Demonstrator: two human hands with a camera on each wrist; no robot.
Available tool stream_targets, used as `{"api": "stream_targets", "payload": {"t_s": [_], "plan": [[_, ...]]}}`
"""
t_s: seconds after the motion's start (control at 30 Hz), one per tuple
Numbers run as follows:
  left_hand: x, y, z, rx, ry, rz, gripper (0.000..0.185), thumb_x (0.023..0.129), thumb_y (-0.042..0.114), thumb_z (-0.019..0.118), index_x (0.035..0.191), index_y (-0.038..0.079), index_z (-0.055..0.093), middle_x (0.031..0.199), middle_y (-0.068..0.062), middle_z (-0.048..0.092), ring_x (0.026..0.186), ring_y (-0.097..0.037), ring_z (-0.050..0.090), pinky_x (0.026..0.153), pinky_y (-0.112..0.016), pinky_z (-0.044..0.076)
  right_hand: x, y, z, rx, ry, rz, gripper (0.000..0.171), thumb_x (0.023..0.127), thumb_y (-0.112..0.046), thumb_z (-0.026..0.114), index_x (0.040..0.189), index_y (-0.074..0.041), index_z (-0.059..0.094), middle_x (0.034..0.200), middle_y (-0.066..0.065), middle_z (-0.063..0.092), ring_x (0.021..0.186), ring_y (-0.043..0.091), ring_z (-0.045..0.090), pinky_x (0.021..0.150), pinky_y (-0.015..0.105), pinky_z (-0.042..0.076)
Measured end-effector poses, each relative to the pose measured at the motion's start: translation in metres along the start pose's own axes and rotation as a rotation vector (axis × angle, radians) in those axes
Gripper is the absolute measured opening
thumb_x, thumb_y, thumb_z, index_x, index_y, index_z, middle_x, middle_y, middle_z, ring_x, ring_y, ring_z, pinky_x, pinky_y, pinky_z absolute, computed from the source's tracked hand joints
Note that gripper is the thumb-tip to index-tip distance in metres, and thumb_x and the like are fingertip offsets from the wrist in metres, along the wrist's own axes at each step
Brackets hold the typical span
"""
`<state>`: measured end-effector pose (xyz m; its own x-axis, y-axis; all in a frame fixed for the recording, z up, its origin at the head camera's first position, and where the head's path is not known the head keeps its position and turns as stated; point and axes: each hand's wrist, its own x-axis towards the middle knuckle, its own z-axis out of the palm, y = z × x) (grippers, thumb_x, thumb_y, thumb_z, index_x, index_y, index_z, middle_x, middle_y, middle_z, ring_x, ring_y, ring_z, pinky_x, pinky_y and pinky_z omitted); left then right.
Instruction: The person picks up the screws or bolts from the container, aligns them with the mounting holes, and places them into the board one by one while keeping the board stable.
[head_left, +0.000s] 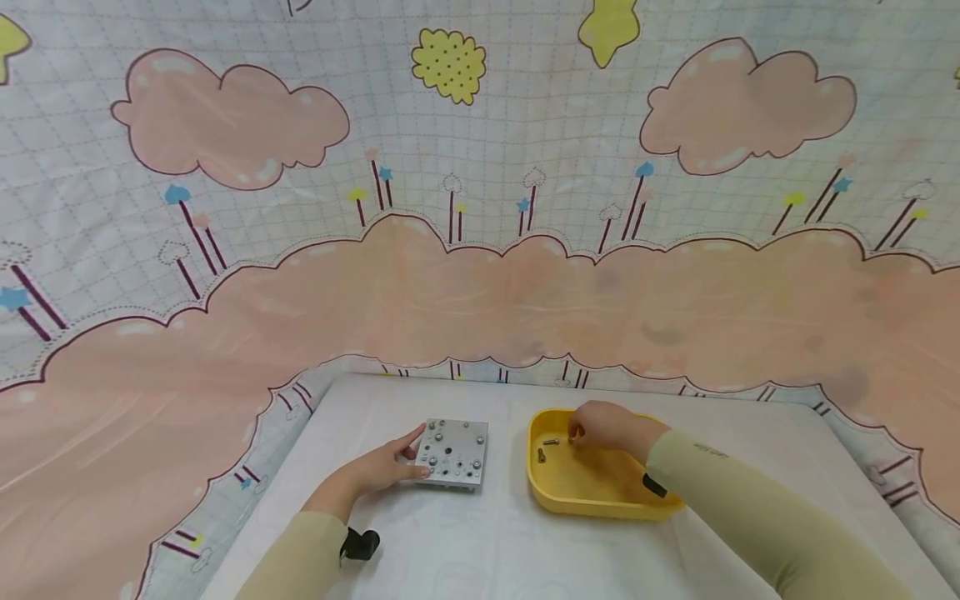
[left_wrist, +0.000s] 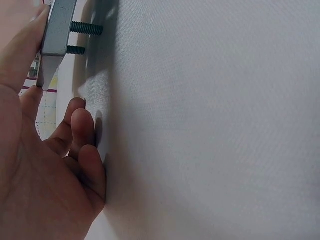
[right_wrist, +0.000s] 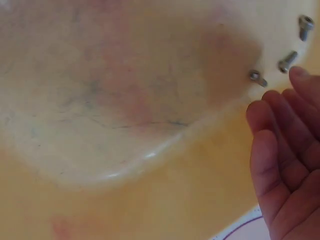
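The counter (head_left: 525, 542), draped in a pale cloth, stands before a cartoon cloud backdrop (head_left: 480, 250). Take the yellow tray (head_left: 592, 500) on it as the landmark: it sits right of centre, and the right hand (head_left: 603, 427) reaches into its far left corner, fingers loosely extended and, as far as the wrist view shows, holding nothing yet. Three small screws (right_wrist: 287, 61) lie in that same corner, just beyond the fingertips (right_wrist: 300, 75). Left of the tray, a little apart from it, rests the square metal plate (head_left: 453, 452), studded with holes and screw heads; bolts (left_wrist: 86, 28) poke out from its underside and seem to prop it off the cloth. The left hand (head_left: 386, 468) grips its near left edge, thumb on top. To do this well, I'd judge, pinch one screw by its head, and keep the plate pressed steady.
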<state>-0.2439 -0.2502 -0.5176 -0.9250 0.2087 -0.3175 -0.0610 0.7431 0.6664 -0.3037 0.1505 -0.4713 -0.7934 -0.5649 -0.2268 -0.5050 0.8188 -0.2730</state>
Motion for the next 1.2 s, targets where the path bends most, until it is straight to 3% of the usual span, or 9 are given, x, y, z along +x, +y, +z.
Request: {"api": "stream_targets", "payload": {"t_s": [0.17, 0.4, 0.6, 1.2], "plan": [[0.002, 0.000, 0.001, 0.005, -0.001, -0.007, 0.095, 0.081, 0.049, 0.079, 0.158, 0.029, 0.026, 0.126, -0.006, 0.051, 0.112, -0.029, 0.047, 0.101, -0.059, 0.034, 0.002, 0.006, 0.009, -0.024, 0.004, 0.030, 0.008, 0.091, -0.015, 0.072, 0.094, -0.009, 0.074, 0.084, -0.002, 0.064, 0.076, 0.018, 0.052, 0.085, 0.041, 0.049], [0.004, 0.002, 0.001, 0.012, 0.003, -0.006, 0.096, 0.081, 0.048, 0.079, 0.158, 0.029, 0.026, 0.124, -0.006, 0.051, 0.111, -0.029, 0.047, 0.101, -0.060, 0.033, 0.003, 0.006, 0.015, -0.098, 0.032, 0.031, 0.017, 0.090, -0.019, 0.074, 0.078, -0.011, 0.064, 0.069, -0.002, 0.053, 0.067, 0.018, 0.047, 0.072, 0.038, 0.045], [0.005, 0.001, -0.001, 0.016, -0.003, -0.014, 0.096, 0.080, 0.048, 0.079, 0.158, 0.030, 0.026, 0.123, -0.005, 0.051, 0.110, -0.029, 0.047, 0.100, -0.059, 0.035, 0.006, 0.004, 0.017, -0.102, 0.024, 0.059, 0.019, 0.091, -0.019, 0.073, 0.077, -0.013, 0.062, 0.068, -0.001, 0.051, 0.068, 0.018, 0.047, 0.072, 0.037, 0.043], [0.006, -0.002, 0.000, 0.018, -0.003, -0.001, 0.097, 0.081, 0.048, 0.079, 0.158, 0.026, 0.025, 0.124, -0.007, 0.051, 0.112, -0.031, 0.046, 0.102, -0.060, 0.032, 0.009, 0.003, 0.022, 0.003, -0.014, 0.078, 0.014, 0.089, -0.009, 0.071, 0.080, -0.016, 0.064, 0.072, -0.001, 0.054, 0.072, 0.018, 0.050, 0.074, 0.036, 0.042]]}}
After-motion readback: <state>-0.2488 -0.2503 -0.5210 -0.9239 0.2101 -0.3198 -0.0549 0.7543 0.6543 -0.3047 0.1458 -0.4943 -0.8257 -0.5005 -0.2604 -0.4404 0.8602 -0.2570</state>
